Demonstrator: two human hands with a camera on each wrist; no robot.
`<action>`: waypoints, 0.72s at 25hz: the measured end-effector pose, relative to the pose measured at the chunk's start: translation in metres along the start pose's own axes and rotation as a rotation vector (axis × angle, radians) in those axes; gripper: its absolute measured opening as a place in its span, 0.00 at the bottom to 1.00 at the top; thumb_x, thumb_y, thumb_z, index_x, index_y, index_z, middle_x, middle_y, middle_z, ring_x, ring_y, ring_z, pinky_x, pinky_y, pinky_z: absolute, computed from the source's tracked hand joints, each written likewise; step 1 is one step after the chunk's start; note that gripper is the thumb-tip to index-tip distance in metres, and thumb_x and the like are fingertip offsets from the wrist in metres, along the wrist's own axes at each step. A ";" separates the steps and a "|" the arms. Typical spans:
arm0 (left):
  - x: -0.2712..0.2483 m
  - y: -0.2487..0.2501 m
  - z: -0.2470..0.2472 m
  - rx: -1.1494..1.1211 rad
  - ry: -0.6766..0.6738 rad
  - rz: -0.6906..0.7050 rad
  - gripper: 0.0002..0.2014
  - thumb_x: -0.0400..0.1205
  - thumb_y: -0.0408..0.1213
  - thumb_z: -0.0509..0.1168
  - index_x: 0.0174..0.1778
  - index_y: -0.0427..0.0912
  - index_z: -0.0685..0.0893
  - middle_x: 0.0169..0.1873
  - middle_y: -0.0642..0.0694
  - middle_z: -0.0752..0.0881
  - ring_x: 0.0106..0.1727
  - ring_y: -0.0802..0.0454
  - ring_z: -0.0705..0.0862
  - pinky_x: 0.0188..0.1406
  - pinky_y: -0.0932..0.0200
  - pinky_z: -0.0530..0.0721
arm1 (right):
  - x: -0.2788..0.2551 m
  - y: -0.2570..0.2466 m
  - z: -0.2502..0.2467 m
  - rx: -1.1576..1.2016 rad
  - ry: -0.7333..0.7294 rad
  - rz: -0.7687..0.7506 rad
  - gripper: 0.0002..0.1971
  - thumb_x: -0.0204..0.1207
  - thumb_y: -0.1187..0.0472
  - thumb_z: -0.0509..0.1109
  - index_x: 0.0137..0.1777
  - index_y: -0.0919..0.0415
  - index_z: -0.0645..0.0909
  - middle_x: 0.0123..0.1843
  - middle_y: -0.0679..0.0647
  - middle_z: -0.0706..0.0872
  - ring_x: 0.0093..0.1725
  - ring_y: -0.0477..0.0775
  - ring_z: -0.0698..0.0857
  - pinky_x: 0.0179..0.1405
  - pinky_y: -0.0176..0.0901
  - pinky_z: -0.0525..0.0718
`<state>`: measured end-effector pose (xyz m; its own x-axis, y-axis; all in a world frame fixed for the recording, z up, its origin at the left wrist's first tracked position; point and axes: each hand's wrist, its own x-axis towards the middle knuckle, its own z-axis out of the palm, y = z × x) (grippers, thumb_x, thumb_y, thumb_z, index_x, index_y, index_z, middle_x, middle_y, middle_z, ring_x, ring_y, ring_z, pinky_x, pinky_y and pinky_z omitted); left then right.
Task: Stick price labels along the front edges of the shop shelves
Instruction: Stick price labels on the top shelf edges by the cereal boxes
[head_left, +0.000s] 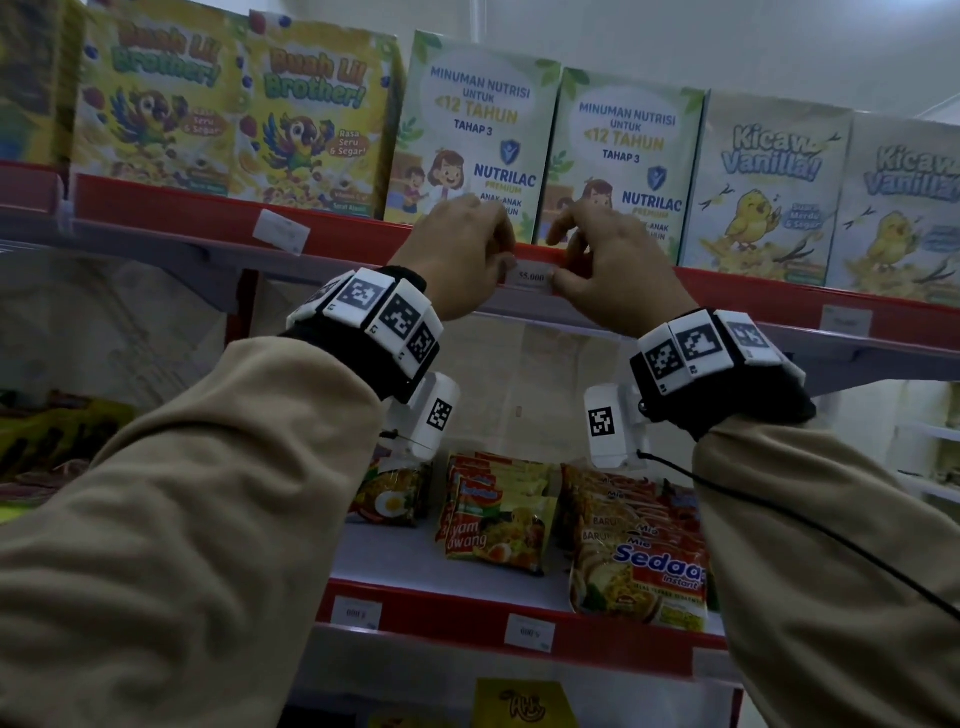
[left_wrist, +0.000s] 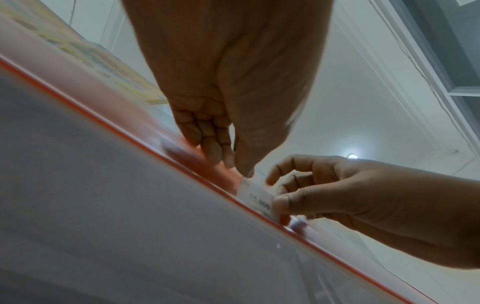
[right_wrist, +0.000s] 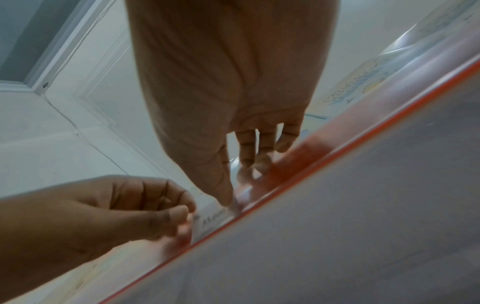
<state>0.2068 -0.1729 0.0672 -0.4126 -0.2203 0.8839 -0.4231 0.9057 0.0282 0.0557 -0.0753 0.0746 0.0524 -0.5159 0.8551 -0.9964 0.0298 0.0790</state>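
Note:
A white price label (head_left: 531, 277) printed 55.000 lies against the red front edge (head_left: 753, 291) of the upper shelf, between my two hands. My left hand (head_left: 462, 257) curls its fingers over the top of the edge, and its thumb presses the label's left end. In the left wrist view that thumb tip meets the label (left_wrist: 257, 197). My right hand (head_left: 597, 265) holds the label's right end, thumb in front and fingers over the edge. In the right wrist view the label (right_wrist: 213, 222) sits between the two thumbs.
Nutrilac boxes (head_left: 623, 161) stand right behind my hands, with cereal boxes (head_left: 311, 119) to the left and Kicaw Vanilla boxes (head_left: 763, 187) to the right. Other labels (head_left: 281, 230) (head_left: 847, 319) sit on the same edge. The lower shelf holds noodle packs (head_left: 498, 519) and labels (head_left: 530, 632).

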 end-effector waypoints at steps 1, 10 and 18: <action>-0.001 -0.001 -0.001 0.001 -0.002 0.011 0.08 0.82 0.38 0.65 0.55 0.43 0.80 0.52 0.45 0.77 0.58 0.45 0.75 0.57 0.53 0.73 | -0.001 -0.001 0.004 -0.050 0.015 -0.003 0.15 0.72 0.54 0.71 0.57 0.52 0.76 0.55 0.55 0.81 0.58 0.60 0.76 0.60 0.57 0.75; -0.025 -0.038 -0.033 0.123 -0.011 0.045 0.15 0.84 0.41 0.61 0.65 0.43 0.82 0.60 0.39 0.77 0.67 0.40 0.71 0.67 0.53 0.65 | 0.006 -0.034 0.027 -0.067 0.113 0.039 0.15 0.70 0.46 0.70 0.52 0.53 0.79 0.56 0.55 0.79 0.62 0.62 0.73 0.61 0.57 0.67; -0.050 -0.124 -0.084 0.231 0.067 -0.021 0.13 0.82 0.42 0.63 0.61 0.46 0.80 0.57 0.43 0.78 0.62 0.42 0.74 0.63 0.44 0.73 | 0.047 -0.118 0.061 -0.119 0.043 -0.002 0.19 0.70 0.41 0.70 0.49 0.55 0.76 0.54 0.58 0.79 0.60 0.62 0.74 0.60 0.59 0.73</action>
<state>0.3478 -0.2439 0.0592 -0.3501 -0.2068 0.9136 -0.6079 0.7922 -0.0536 0.1715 -0.1552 0.0742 0.0596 -0.4792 0.8757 -0.9815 0.1317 0.1389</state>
